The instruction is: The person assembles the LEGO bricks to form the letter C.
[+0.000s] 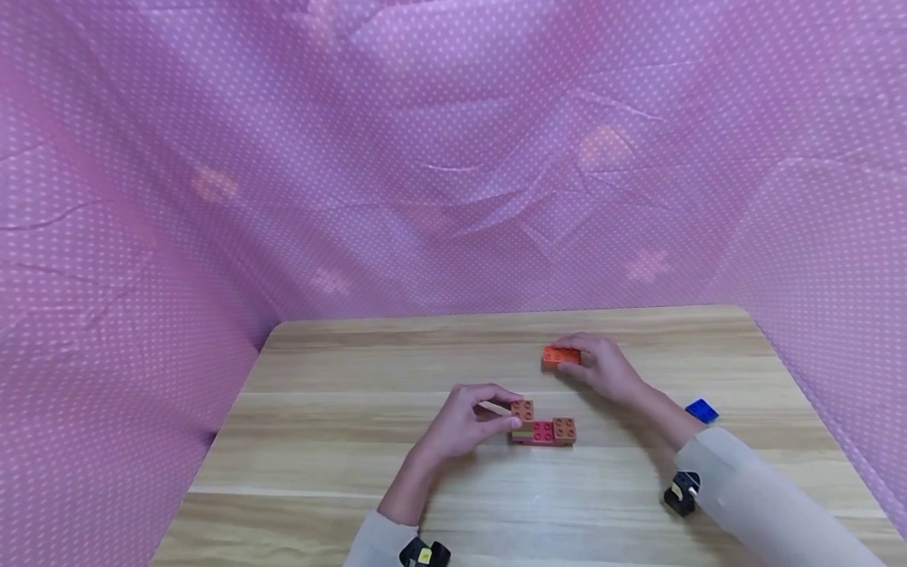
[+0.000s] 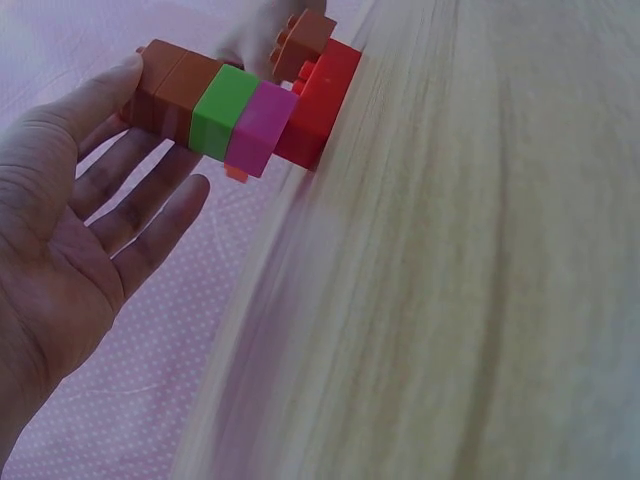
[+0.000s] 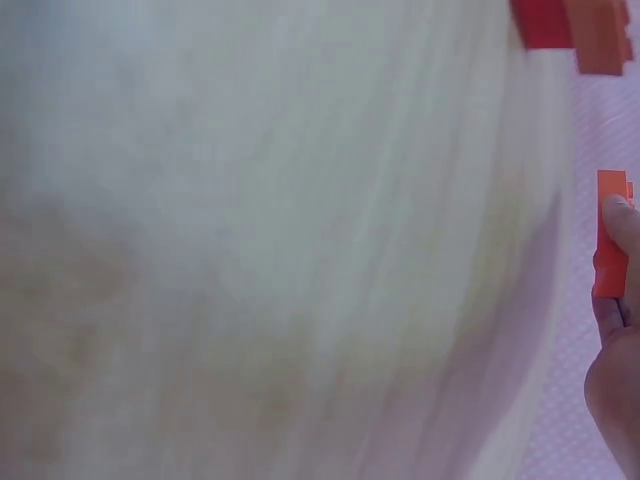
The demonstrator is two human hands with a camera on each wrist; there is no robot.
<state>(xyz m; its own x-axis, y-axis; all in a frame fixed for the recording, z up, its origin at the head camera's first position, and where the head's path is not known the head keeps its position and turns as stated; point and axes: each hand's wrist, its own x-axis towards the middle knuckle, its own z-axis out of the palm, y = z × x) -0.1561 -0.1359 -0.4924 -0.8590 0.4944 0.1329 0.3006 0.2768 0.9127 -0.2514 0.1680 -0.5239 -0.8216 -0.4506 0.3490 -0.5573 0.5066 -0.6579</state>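
Note:
My left hand (image 1: 460,421) pinches the top of a stack of toy building bricks between thumb and fingers. In the left wrist view the stack has two brown bricks (image 2: 175,90) at the top, then a green brick (image 2: 217,115) and a pink brick (image 2: 262,130), standing on one end of a longer red brick (image 2: 325,105). Another brown brick (image 1: 564,429) sits on the red brick's other end. Farther back and to the right, my right hand (image 1: 605,370) grips a long orange brick (image 1: 551,359) by its sides; whether the brick touches the table cannot be told.
A blue brick (image 1: 701,410) lies on the wooden table (image 1: 340,409), beside my right forearm. Pink dotted cloth (image 1: 453,197) hangs behind the table and along both sides. Each wrist carries a small black camera, such as the right wrist camera (image 1: 682,494).

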